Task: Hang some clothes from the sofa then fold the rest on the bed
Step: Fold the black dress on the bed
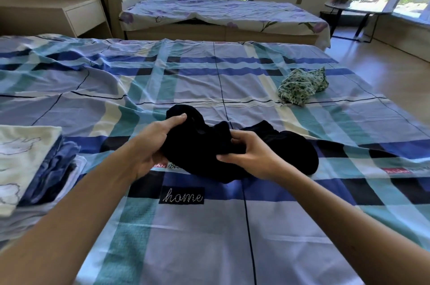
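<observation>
Two hands on a black garment, mid-bed, above the word "home"

On the bed (209,250), nearest the foot edge, a black patch (182,196) reads "home" in white script. Just beyond it the left hand (153,143) grips one bunched end of the black garment (279,152) and the right hand (251,157) pinches its middle folds. The garment looks light, limp and prone to crumpling, so it is best taken by hem or shoulder corners and shaken flat. Beneath it a red label shows "IAN", then "Bes". A second red label (395,171) near the right edge is unreadable. A folded stack (28,168) sits at the left edge, and a green-print garment (302,86) lies crumpled towards the far right corner.
</observation>
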Available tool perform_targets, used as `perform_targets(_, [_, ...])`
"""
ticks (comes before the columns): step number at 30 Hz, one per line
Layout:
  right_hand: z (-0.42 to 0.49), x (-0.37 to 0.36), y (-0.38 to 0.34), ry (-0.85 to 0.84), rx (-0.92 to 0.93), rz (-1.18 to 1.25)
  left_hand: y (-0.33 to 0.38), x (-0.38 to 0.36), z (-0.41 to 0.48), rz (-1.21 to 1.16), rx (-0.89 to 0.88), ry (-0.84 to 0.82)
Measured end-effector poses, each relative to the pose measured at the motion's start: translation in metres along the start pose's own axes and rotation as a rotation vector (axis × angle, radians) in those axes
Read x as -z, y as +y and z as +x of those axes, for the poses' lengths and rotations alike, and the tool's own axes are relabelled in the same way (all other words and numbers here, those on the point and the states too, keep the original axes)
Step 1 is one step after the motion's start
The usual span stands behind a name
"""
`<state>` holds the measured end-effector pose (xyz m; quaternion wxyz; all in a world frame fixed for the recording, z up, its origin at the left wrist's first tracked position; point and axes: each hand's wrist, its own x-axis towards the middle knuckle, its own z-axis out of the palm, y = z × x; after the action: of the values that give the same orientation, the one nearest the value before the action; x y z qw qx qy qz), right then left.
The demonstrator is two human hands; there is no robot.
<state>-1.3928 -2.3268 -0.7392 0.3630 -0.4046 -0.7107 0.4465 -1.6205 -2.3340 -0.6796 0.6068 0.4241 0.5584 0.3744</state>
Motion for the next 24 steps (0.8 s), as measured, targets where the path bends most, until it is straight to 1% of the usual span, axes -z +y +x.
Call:
perform_targets(2, [-0.003, 0.006, -0.01, 0.01, -0.001, 0.066, -0.002, 0.009, 0.01, 0.245, -0.098, 0.156])
perform_targets(4, [-0.006, 0.013, -0.014, 0.027, -0.004, 0.121, -0.005, 0.02, 0.018, 0.458, -0.183, 0.258])
perform_targets(6, [-0.008, 0.02, -0.016, 0.002, -0.005, 0.125, -0.007, 0.027, 0.022, 0.672, -0.192, 0.342])
perform_targets(8, [-0.01, 0.023, -0.017, -0.035, -0.022, 0.147, -0.007, 0.025, 0.02, 0.974, -0.137, 0.473])
perform_targets(9, [-0.009, 0.022, -0.017, -0.033, -0.033, 0.168, -0.007, 0.024, 0.019, 1.105, -0.159, 0.535])
perform_targets(10, [-0.009, 0.019, -0.018, -0.017, -0.043, 0.179, -0.007, 0.022, 0.017, 1.155, -0.244, 0.56])
perform_targets(11, [-0.007, 0.017, -0.019, 0.001, -0.051, 0.173, -0.009, 0.02, 0.015, 1.129, -0.375, 0.515])
perform_targets(12, [-0.006, 0.014, -0.019, 0.01, -0.057, 0.161, -0.01, 0.016, 0.011, 1.05, -0.506, 0.383])
perform_targets(13, [-0.005, 0.01, -0.02, 0.006, -0.056, 0.162, -0.012, 0.01, 0.008, 0.943, -0.592, 0.194])
perform_targets(14, [-0.004, 0.008, -0.022, 0.003, -0.057, 0.178, -0.015, 0.002, 0.004, 0.868, -0.61, 0.014])
perform_targets(15, [-0.005, 0.006, -0.024, 0.007, -0.061, 0.213, -0.021, -0.006, 0.002, 0.849, -0.601, -0.127])
perform_targets(16, [-0.005, 0.005, -0.027, 0.017, -0.068, 0.257, -0.026, -0.013, 0.002, 0.88, -0.602, -0.204])
perform_targets(17, [-0.006, 0.004, -0.028, 0.033, -0.074, 0.3, -0.033, -0.019, 0.006, 0.922, -0.637, -0.214])
perform_targets(19, [-0.006, 0.004, -0.03, 0.097, -0.071, 0.335, -0.038, -0.025, 0.012, 0.96, -0.728, -0.128])
perform_targets(20, [-0.006, 0.004, -0.031, 0.132, -0.064, 0.335, -0.035, -0.025, 0.014, 0.914, -0.752, -0.086])
perform_targets(22, [-0.005, 0.006, -0.03, 0.176, -0.049, 0.34, -0.028, -0.024, 0.014, 0.765, -0.751, -0.055])
perform_targets(23, [-0.005, 0.007, -0.031, 0.162, -0.038, 0.343, -0.024, -0.023, 0.013, 0.7, -0.752, -0.046])
perform_targets(24, [-0.006, 0.009, -0.032, 0.11, -0.03, 0.332, -0.021, -0.023, 0.011, 0.64, -0.753, -0.044])
